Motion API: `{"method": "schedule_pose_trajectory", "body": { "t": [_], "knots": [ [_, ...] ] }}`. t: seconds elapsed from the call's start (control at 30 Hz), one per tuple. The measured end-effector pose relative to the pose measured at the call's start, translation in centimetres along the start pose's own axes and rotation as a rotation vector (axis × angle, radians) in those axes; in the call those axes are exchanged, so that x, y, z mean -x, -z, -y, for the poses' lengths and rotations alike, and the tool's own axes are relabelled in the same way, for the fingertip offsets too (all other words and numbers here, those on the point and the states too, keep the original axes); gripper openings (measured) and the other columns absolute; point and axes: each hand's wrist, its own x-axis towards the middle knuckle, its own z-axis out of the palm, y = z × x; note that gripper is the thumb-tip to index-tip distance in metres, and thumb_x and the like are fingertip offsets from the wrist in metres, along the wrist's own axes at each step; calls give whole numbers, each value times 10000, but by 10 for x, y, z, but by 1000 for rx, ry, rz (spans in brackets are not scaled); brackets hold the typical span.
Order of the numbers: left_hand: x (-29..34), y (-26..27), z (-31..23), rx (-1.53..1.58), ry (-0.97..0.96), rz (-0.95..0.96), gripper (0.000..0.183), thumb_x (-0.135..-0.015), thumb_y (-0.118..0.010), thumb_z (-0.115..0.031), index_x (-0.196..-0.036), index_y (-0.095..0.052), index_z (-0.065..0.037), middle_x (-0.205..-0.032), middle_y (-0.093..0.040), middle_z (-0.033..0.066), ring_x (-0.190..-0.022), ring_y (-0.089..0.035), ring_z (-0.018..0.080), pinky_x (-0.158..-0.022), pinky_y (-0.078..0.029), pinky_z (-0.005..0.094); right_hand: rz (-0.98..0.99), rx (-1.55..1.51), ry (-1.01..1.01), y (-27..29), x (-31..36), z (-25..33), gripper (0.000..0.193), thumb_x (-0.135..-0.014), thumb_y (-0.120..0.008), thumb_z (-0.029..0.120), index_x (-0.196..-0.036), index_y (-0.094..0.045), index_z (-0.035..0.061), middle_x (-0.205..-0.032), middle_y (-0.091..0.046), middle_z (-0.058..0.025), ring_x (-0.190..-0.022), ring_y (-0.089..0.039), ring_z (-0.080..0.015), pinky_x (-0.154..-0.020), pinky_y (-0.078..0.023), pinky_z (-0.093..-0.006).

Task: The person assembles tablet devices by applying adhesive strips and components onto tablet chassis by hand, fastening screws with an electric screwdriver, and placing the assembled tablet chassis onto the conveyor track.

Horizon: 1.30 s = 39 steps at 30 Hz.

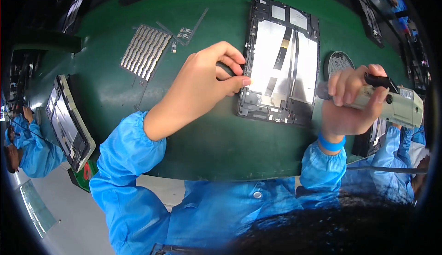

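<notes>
An opened tablet (267, 48) with a black frame and silver inner plates lies on the green table in front of me. My left hand (195, 80) is closed at its left edge, thumb and fingers pinching the rim; part of the fingers is hidden behind the hand. In my right hand (347, 101) is a pale grey electric screwdriver (403, 107) with a black lever, raised at the tablet's right side. Its tip points left toward the tablet's lower right edge and is blurred, so contact cannot be made out.
A round dish (339, 64) of small parts stands right of the tablet. To the left lies a sheet of small metal pieces in rows (145, 52), with thin strips (198, 25) beside it. Another opened device (69, 126) sits at the left table edge. Co-workers in blue sleeves (43, 149) are on both sides.
</notes>
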Motion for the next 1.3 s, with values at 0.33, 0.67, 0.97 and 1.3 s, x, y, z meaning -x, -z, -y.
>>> {"method": "schedule_pose_trajectory", "body": {
  "t": [0.33, 0.67, 0.97, 1.3],
  "knots": [
    [7, -8, 3, 38, 171, 113, 415, -795, -816, -72, -1101, -551, 18, -990, -610, 97, -823, -663, 134, -724, -531, 255, 188, 38, -176, -65, 8, -33, 410, -1038, -467, 418, -1241, -493, 62, -611, -425, -16, -471, -413, -129, -479, -393, -313],
    [6, -5, 3, 84, 197, 147, 395, -798, -799, -36, -1086, -531, 6, -1071, -589, 99, -835, -650, 133, -706, -523, 254, 259, 69, -164, -54, 11, -38, 415, -1049, -448, 452, -1253, -467, 91, -616, -457, -30, -472, -424, -146, -488, -406, -320],
    [6, -9, 5, 61, 172, 135, 349, -794, -772, -11, -1062, -550, 23, -1041, -610, 94, -842, -643, 141, -731, -529, 257, 252, 134, -253, -62, 14, -36, 376, -1026, -513, 419, -1201, -448, 93, -601, -445, -33, -473, -431, -153, -478, -396, -322],
    [5, -15, 19, 105, -6, 64, 339, -789, -788, -16, -1049, -574, 25, -923, -632, 90, -789, -658, 141, -683, -546, 261, 208, 213, -378, -81, 17, -40, 210, -887, -613, 182, -984, -531, 14, -595, -503, -45, -437, -451, -125, -421, -394, -279]
  ]
}}
